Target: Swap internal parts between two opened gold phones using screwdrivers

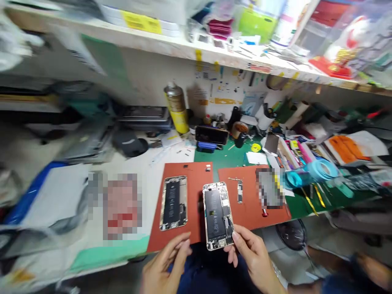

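Observation:
My right hand (249, 253) grips the lower right edge of an opened phone (216, 216), its black battery and inner parts facing up. This phone is tilted in the air over the front of the mats. My left hand (168, 263) is near the front edge, its thumb and fingers bent close together; whether anything small is between them is too small to tell. Beyond it, a second opened phone (174, 203) lies on the left brown mat (196, 179). A narrow circuit board (240, 191) rests on the right brown mat (249, 218).
A yellow spray can (177, 110), a propped phone (211, 135) and a black cap (128, 143) stand at the back. Tweezers (310, 201) and blue tape rolls (321, 169) are at the right. A shelf (183, 45) overhangs the bench. Another person's arm (330, 261) shows lower right.

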A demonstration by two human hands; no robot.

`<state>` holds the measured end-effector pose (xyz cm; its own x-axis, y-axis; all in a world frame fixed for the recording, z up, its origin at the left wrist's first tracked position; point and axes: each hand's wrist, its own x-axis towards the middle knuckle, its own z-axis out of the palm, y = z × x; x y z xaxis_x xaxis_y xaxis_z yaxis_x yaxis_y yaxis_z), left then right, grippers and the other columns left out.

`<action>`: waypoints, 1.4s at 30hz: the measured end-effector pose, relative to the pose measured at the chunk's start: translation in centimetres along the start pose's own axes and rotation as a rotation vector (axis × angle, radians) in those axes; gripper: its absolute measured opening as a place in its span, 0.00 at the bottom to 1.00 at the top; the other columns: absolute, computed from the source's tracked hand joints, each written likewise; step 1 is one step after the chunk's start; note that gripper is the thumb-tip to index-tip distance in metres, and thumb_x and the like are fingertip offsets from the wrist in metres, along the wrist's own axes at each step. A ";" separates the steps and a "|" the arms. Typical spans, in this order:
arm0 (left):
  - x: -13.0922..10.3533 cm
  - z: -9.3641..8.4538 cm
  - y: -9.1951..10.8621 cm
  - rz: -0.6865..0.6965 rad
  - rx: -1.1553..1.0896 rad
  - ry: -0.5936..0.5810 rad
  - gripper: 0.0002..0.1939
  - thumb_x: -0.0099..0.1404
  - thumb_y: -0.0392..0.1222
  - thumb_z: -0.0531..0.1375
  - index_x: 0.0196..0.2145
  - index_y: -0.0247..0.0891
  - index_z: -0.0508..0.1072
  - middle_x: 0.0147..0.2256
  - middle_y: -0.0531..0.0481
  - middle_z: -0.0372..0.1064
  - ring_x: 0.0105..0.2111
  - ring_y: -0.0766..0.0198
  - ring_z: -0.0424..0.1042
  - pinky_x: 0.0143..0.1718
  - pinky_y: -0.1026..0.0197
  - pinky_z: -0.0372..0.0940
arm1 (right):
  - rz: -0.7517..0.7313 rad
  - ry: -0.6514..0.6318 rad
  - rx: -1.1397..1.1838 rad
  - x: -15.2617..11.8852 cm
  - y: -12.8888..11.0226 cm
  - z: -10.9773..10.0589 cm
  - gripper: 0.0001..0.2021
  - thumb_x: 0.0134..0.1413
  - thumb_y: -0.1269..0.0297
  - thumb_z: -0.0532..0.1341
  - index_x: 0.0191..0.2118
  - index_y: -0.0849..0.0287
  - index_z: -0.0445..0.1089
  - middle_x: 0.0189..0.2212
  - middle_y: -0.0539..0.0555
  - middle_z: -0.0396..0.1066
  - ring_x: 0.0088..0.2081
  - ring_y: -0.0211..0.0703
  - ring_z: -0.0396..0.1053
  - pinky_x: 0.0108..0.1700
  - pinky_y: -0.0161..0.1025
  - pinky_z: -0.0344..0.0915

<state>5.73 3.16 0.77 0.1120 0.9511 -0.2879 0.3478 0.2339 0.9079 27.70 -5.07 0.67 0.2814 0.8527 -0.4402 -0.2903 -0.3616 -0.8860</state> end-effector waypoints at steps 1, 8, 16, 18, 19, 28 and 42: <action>0.2 0.3 0.2 -0.017 -0.061 -0.034 0.31 0.65 0.73 0.67 0.50 0.44 0.85 0.34 0.46 0.82 0.26 0.58 0.77 0.30 0.61 0.74 | 0.005 -0.033 -0.013 0.0 0.2 0.4 0.34 0.65 0.32 0.65 0.53 0.63 0.82 0.30 0.59 0.80 0.25 0.42 0.72 0.30 0.39 0.67; 0.9 0.3 2.1 -0.068 -0.362 -0.049 0.33 0.67 0.71 0.67 0.57 0.42 0.82 0.52 0.40 0.83 0.53 0.45 0.81 0.60 0.46 0.74 | -0.005 -0.211 -0.042 1.2 0.8 3.7 0.32 0.69 0.36 0.64 0.60 0.61 0.80 0.30 0.57 0.79 0.28 0.46 0.73 0.37 0.44 0.73; 1.9 -2.6 1.7 -0.016 -0.268 0.134 0.40 0.64 0.54 0.75 0.69 0.45 0.69 0.60 0.38 0.76 0.59 0.47 0.77 0.63 0.47 0.71 | -0.108 -0.248 -0.148 2.8 0.4 10.8 0.32 0.69 0.33 0.61 0.55 0.59 0.81 0.28 0.55 0.78 0.28 0.45 0.73 0.33 0.40 0.71; 2.6 -3.9 2.3 -0.011 -0.215 0.215 0.41 0.62 0.53 0.76 0.68 0.43 0.70 0.59 0.38 0.76 0.58 0.45 0.77 0.61 0.46 0.71 | -0.162 -0.278 -0.204 3.1 0.2 12.8 0.31 0.71 0.34 0.59 0.53 0.59 0.81 0.28 0.54 0.77 0.27 0.45 0.71 0.32 0.40 0.69; 2.9 -4.5 2.7 -0.015 -0.178 0.261 0.40 0.60 0.53 0.77 0.66 0.42 0.71 0.58 0.37 0.76 0.58 0.44 0.76 0.60 0.45 0.71 | -0.196 -0.295 -0.225 3.2 0.1 13.8 0.31 0.72 0.34 0.58 0.52 0.59 0.81 0.27 0.54 0.77 0.26 0.45 0.70 0.31 0.40 0.68; 7.3 -9.3 4.1 -0.010 0.224 0.590 0.43 0.56 0.48 0.77 0.66 0.39 0.71 0.56 0.33 0.76 0.62 0.31 0.74 0.66 0.37 0.63 | -0.360 -0.399 -0.339 4.6 -0.8 18.3 0.28 0.76 0.41 0.54 0.61 0.58 0.78 0.32 0.57 0.80 0.33 0.51 0.76 0.41 0.44 0.73; 14.6 -14.7 3.1 -0.022 0.801 0.822 0.46 0.65 0.48 0.67 0.72 0.21 0.56 0.56 0.22 0.75 0.62 0.30 0.72 0.70 0.34 0.57 | -0.231 -0.086 -0.393 1.1 5.0 8.9 0.30 0.66 0.33 0.63 0.53 0.55 0.84 0.34 0.58 0.85 0.33 0.50 0.84 0.35 0.34 0.80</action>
<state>-5.20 20.76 3.81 -0.4410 0.8613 0.2523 0.8676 0.3371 0.3656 18.42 -2.60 -2.94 0.2161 0.9499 -0.2259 0.1445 -0.2599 -0.9548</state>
